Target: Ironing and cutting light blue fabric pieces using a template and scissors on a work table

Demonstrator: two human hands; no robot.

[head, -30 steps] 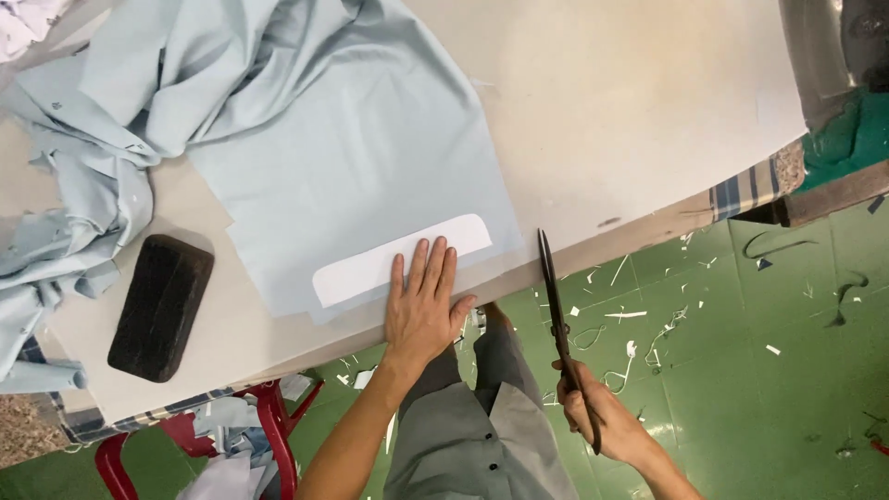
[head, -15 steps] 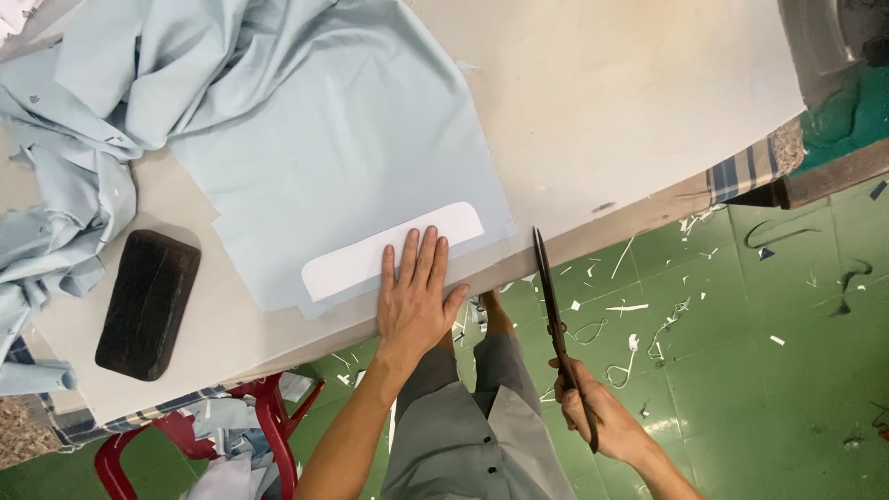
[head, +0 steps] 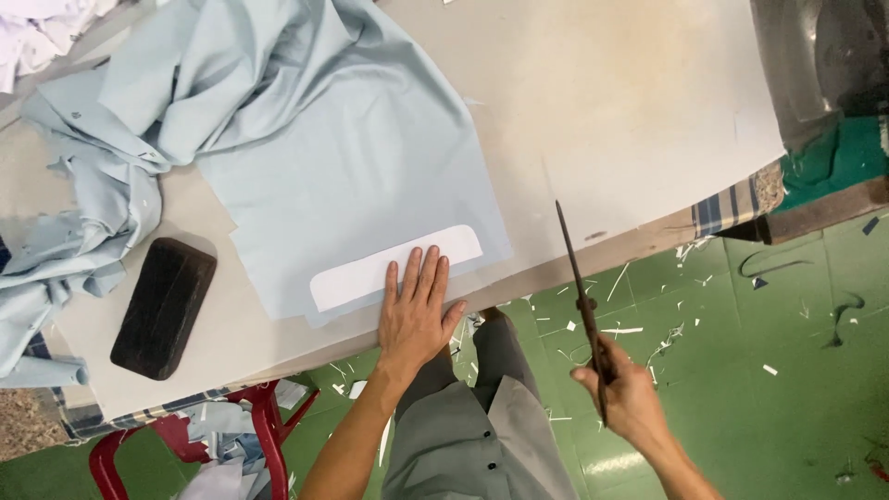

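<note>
Left hand [head: 417, 310] flat, fingers spread, still pinning white strip [head: 394, 267] on blue cloth [head: 343, 176] at table's [head: 611, 120] near edge. Right hand [head: 620, 393], clenched on scissors [head: 581, 301], has lifted them; blades closed, nearing table edge.

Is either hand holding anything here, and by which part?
The right hand grips dark scissors at the handle end, blades pointing toward the table. The left hand holds nothing; it presses flat on the light blue fabric.
</note>
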